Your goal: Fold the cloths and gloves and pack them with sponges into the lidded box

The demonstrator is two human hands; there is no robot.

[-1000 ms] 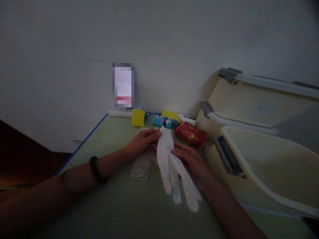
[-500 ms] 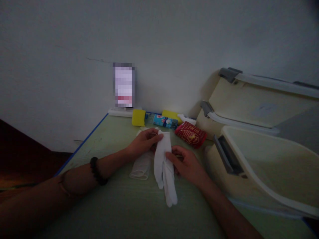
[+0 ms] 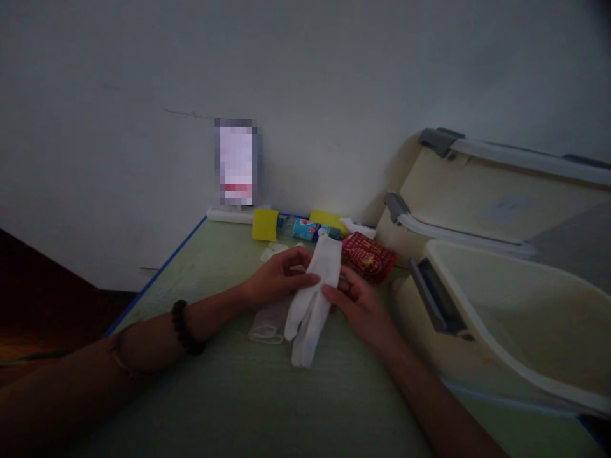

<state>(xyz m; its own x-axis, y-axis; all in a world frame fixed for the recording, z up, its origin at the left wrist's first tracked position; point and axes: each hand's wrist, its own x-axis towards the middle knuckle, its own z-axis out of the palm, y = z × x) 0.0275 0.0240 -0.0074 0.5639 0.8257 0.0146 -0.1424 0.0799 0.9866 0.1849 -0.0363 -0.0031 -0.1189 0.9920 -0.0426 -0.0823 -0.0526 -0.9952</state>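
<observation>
Both hands hold a white fabric glove (image 3: pixel 315 299) above the green table (image 3: pixel 200 394), its fingers hanging toward me and its cuff pointing at the wall. My left hand (image 3: pixel 279 273) pinches the glove's left edge, thumb on top. My right hand (image 3: pixel 360 302) grips the opposite edge with its thumb over the front and the other fingers partly hidden behind. Under and left of the glove lies a second white fabric piece (image 3: pixel 267 331), partly covered by my left hand; I cannot tell its full shape.
Along the wall lie a yellow sponge-like block (image 3: pixel 265 225), a blue-labelled bottle (image 3: pixel 303 229), another yellow item (image 3: pixel 329 221), white crumpled material (image 3: pixel 358 227) and a red packet (image 3: pixel 370 256). A lidless-looking cream bin (image 3: pixel 449 375) stands right, before a lidded one (image 3: pixel 477 191). A blurred screen (image 3: pixel 237 162) stands behind.
The glove has swung so its fingers now hang toward the lower left and its cuff leans right. My left hand's grip has moved lower along the glove, near its middle.
</observation>
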